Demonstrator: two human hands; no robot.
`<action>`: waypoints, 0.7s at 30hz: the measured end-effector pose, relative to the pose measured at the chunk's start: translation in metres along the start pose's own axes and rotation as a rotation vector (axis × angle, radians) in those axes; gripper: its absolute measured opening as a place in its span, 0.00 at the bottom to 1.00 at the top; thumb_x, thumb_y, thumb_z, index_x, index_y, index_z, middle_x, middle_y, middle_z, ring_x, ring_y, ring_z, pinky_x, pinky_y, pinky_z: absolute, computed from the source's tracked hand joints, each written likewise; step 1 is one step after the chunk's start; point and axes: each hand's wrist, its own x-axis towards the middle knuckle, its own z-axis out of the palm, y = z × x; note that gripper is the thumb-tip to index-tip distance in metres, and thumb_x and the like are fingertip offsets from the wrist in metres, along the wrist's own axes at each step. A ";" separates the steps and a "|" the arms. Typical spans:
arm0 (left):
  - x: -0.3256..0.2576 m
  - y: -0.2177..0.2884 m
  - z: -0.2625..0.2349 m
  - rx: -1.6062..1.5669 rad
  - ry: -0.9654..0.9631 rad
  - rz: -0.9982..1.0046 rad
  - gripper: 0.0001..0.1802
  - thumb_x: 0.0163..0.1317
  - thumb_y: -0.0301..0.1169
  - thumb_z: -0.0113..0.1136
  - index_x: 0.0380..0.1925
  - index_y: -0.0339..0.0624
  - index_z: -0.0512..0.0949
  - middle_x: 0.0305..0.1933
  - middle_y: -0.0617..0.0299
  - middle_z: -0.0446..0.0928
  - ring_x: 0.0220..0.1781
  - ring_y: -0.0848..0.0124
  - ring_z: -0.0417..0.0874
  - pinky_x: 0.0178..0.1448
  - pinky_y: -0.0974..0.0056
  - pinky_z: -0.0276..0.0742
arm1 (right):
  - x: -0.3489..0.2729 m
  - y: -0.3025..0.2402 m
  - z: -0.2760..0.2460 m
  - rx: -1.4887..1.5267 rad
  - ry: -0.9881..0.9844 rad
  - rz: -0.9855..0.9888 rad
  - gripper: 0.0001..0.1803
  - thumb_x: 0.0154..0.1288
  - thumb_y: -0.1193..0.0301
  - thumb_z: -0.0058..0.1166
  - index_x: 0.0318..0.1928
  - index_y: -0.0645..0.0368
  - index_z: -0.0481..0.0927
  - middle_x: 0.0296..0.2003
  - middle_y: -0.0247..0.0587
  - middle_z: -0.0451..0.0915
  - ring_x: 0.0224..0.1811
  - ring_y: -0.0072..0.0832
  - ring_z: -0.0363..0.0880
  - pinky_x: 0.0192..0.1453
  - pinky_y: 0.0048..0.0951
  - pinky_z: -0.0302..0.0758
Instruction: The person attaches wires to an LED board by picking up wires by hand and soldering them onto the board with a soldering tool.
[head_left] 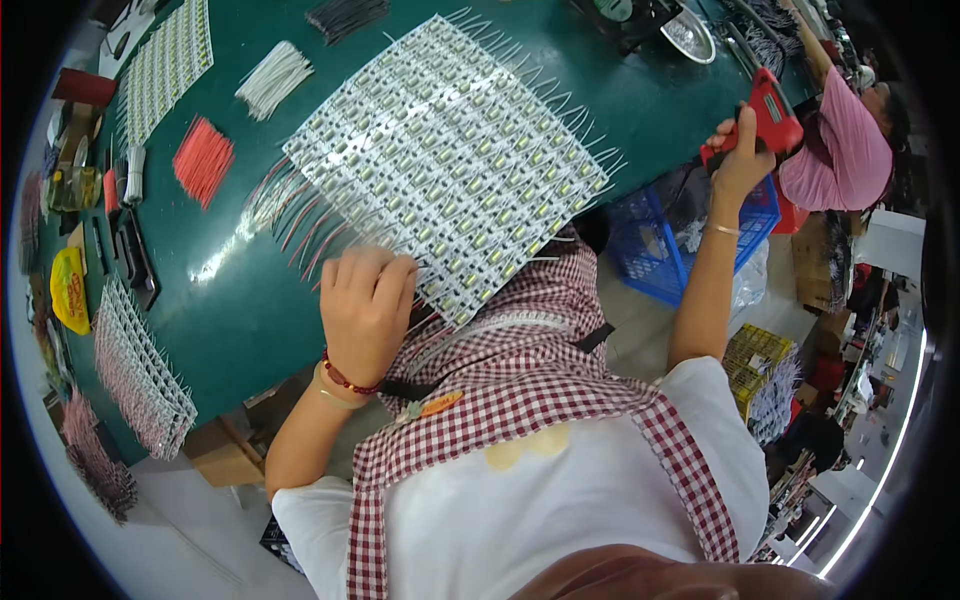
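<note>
A large white LED circuit board panel [450, 170] lies at a slant on the green table, its near corner jutting past the edge toward my lap. Short white wires stick out along its far right side, and red and white wires [305, 215] fringe its left side. My left hand [365, 310] is at the panel's lower left edge, fingers curled down and slightly blurred; their tips and whatever they pinch are hidden. Out to the right, my right hand [740, 160] grips a red pistol-shaped soldering gun [775, 115], held away from the panel.
Bundles of red wires [203, 160], white wires [274, 80] and black wires [345, 15] lie on the table [240, 310]. More LED panels [140, 370] rest at left. A blue crate [650, 245] stands below the right edge. Another person in pink [840, 150] sits at right.
</note>
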 end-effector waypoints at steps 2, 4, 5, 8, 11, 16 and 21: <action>0.000 0.000 0.003 -0.023 0.002 -0.021 0.08 0.45 0.22 0.65 0.27 0.42 0.77 0.27 0.62 0.68 0.31 0.63 0.71 0.36 0.61 0.63 | 0.012 0.011 0.004 -0.123 0.009 0.132 0.12 0.63 0.68 0.57 0.37 0.66 0.76 0.18 0.38 0.76 0.12 0.21 0.71 0.16 0.21 0.69; -0.004 0.000 0.006 -0.070 -0.075 -0.006 0.09 0.44 0.22 0.66 0.27 0.42 0.77 0.26 0.60 0.67 0.31 0.62 0.71 0.35 0.61 0.63 | 0.000 -0.001 0.006 -0.111 0.073 0.016 0.11 0.63 0.70 0.57 0.40 0.66 0.76 0.20 0.38 0.75 0.14 0.21 0.71 0.17 0.21 0.69; 0.001 -0.001 0.006 -0.076 -0.096 0.009 0.09 0.44 0.23 0.66 0.27 0.42 0.78 0.25 0.61 0.66 0.30 0.63 0.70 0.35 0.61 0.63 | -0.004 -0.015 0.002 -0.030 0.021 0.016 0.11 0.64 0.70 0.56 0.41 0.66 0.75 0.20 0.38 0.75 0.16 0.21 0.71 0.18 0.21 0.69; -0.005 -0.005 0.008 -0.157 -0.043 0.007 0.09 0.44 0.22 0.67 0.27 0.43 0.78 0.24 0.63 0.65 0.29 0.64 0.70 0.34 0.61 0.62 | -0.045 -0.050 0.000 0.102 -0.158 0.082 0.17 0.68 0.65 0.51 0.49 0.67 0.72 0.23 0.39 0.75 0.18 0.21 0.68 0.24 0.23 0.69; -0.014 -0.008 0.015 -0.153 -0.036 -0.036 0.09 0.44 0.22 0.67 0.27 0.44 0.79 0.23 0.64 0.65 0.27 0.66 0.69 0.32 0.62 0.61 | -0.097 -0.062 0.008 0.124 -0.355 0.171 0.24 0.66 0.59 0.54 0.51 0.68 0.69 0.21 0.39 0.73 0.18 0.21 0.67 0.23 0.24 0.67; -0.012 -0.007 0.012 -0.158 -0.067 -0.034 0.10 0.45 0.21 0.67 0.28 0.44 0.79 0.23 0.64 0.65 0.27 0.66 0.69 0.32 0.63 0.61 | -0.171 -0.069 -0.033 0.025 -0.752 0.480 0.33 0.62 0.51 0.56 0.54 0.67 0.67 0.20 0.37 0.71 0.17 0.20 0.65 0.24 0.24 0.66; -0.011 -0.005 0.014 -0.142 -0.055 0.023 0.10 0.44 0.21 0.66 0.29 0.44 0.79 0.23 0.64 0.65 0.28 0.66 0.70 0.32 0.62 0.62 | -0.210 -0.072 -0.047 0.012 -0.844 0.654 0.28 0.60 0.56 0.58 0.49 0.67 0.72 0.22 0.36 0.74 0.20 0.22 0.69 0.27 0.22 0.67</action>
